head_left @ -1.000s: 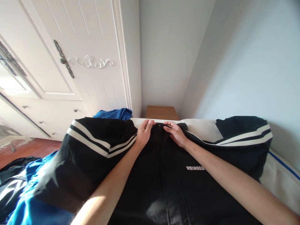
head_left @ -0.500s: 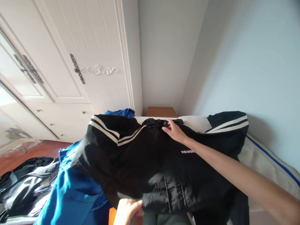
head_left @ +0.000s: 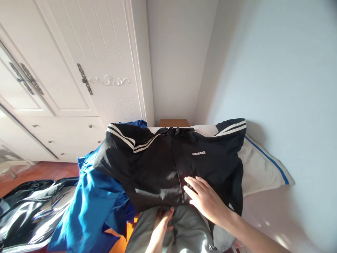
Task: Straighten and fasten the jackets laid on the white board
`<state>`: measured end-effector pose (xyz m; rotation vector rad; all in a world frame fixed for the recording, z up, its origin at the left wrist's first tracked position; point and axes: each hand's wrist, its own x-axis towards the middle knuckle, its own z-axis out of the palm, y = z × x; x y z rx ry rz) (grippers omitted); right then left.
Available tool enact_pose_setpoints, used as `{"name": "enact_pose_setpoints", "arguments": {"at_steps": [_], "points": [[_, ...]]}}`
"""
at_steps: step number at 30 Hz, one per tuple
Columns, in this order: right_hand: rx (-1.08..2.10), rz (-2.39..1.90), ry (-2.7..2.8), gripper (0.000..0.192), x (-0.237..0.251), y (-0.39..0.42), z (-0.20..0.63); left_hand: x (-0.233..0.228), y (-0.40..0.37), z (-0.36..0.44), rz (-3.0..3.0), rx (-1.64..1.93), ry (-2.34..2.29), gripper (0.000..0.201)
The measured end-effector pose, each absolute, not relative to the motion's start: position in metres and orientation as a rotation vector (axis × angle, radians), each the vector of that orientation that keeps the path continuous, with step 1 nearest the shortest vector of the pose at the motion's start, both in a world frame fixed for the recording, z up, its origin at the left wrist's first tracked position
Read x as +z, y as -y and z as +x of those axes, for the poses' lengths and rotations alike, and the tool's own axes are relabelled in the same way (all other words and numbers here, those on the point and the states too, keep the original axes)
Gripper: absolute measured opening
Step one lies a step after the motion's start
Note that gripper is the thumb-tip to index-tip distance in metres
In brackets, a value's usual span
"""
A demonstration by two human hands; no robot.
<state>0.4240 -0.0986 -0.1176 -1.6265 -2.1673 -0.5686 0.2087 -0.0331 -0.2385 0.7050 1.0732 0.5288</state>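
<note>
A black jacket (head_left: 155, 165) with white-striped sleeves and white lettering on the chest lies spread out, front up, its collar at the far end. My right hand (head_left: 206, 200) is over its lower front, beside the front seam, fingers apart and holding nothing. At the near hem is my left hand (head_left: 162, 225), its thumb up and fingers curled. Whether it pinches the hem is hard to see. Grey cloth (head_left: 189, 225) shows beneath both hands.
Blue clothing (head_left: 94, 203) hangs to the jacket's left, near a dark and pale pile (head_left: 34, 211). A cream cushion-like piece with a blue stripe (head_left: 263, 168) lies right against the wall. White cabinets (head_left: 105, 45) stand behind on the left; a brown wooden piece (head_left: 173, 123) is beyond the collar.
My right hand has left the jacket's collar and come down to its lower front, its fingers now spread. My left hand has shifted slightly right. The view has moved a little.
</note>
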Motion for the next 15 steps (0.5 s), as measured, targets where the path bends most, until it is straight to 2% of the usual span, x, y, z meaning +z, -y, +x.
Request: {"name": "enact_pose_setpoints", "arguments": {"at_steps": [2,3,8,13,15], "points": [[-0.619,-1.577,2.139,0.023,-0.122,0.092,0.434,-0.238,0.030,0.207,0.615,0.613,-1.030,0.038],[-0.620,-1.557,2.123,0.019,-0.120,0.089,0.438,-0.239,0.028,0.207,0.552,0.671,-1.019,0.033],[-0.347,-1.643,2.004,0.014,-0.091,0.068,0.434,-0.258,0.018,0.217,0.226,0.780,-0.978,0.015],[0.115,-1.999,1.618,0.047,-0.055,-0.003,0.414,-0.272,0.019,0.219,0.067,0.760,-0.864,0.013],[0.184,-2.100,1.492,0.046,-0.050,-0.040,0.414,-0.274,0.020,0.217,0.045,0.769,-0.842,0.016]]}}
